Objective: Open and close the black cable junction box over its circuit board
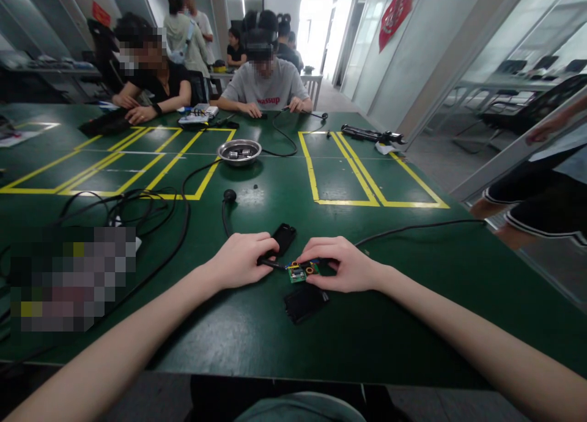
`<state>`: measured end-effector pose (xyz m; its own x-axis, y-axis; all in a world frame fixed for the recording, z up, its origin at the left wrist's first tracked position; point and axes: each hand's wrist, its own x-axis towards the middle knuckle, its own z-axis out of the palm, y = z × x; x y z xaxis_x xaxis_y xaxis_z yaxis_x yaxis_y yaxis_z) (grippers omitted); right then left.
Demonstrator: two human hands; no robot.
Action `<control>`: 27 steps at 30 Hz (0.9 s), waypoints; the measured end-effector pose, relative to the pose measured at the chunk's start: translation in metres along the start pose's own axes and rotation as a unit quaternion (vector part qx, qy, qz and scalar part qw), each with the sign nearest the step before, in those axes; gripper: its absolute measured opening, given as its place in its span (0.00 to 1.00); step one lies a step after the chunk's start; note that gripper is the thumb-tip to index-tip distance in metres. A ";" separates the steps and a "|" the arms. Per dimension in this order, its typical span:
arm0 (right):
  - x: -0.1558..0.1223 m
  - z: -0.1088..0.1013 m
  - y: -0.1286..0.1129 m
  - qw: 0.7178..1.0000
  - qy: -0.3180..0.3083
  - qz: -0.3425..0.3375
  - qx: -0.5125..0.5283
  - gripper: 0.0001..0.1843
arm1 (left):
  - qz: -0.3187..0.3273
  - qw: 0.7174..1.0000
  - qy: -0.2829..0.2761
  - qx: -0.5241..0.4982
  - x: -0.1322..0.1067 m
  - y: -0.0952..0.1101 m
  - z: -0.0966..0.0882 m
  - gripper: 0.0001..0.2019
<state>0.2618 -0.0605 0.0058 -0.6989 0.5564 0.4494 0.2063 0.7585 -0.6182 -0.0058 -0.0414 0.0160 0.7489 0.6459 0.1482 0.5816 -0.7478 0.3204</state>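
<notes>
My left hand is closed round a thin black tool whose tip reaches a small green circuit board on the green table. My right hand rests beside the board with its fingers curled over the board's right edge, pinning it down. A black plastic cover lies just behind the hands. Another black shell piece lies in front of the board, nearer to me.
A metal bowl with small parts stands mid-table. Black cables loop on the left and one cable runs right. Yellow tape outlines mark the tabletop. Two seated people work at the far side; another person stands at right.
</notes>
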 end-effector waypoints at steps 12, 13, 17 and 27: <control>-0.008 0.001 0.014 0.995 -0.047 0.049 -0.079 0.37 | 0.014 0.999 -0.001 -0.031 -0.001 -0.002 0.003 0.21; -0.008 0.000 0.014 0.994 -0.053 0.051 -0.076 0.39 | 0.012 0.999 0.000 -0.039 -0.001 -0.002 0.003 0.19; -0.009 0.003 0.017 0.993 -0.046 0.065 -0.086 0.32 | -0.007 0.999 0.014 -0.050 0.000 -0.001 0.005 0.09; -0.004 0.005 0.014 0.992 0.000 0.073 -0.105 0.20 | -0.021 0.993 0.062 -0.102 0.000 0.000 0.007 0.04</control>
<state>0.2637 -0.0535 -0.0084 -0.6503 0.6659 0.3656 0.4438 0.7236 -0.5286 -0.0036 -0.0428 0.0096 0.6735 0.6990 0.2406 0.5248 -0.6813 0.5103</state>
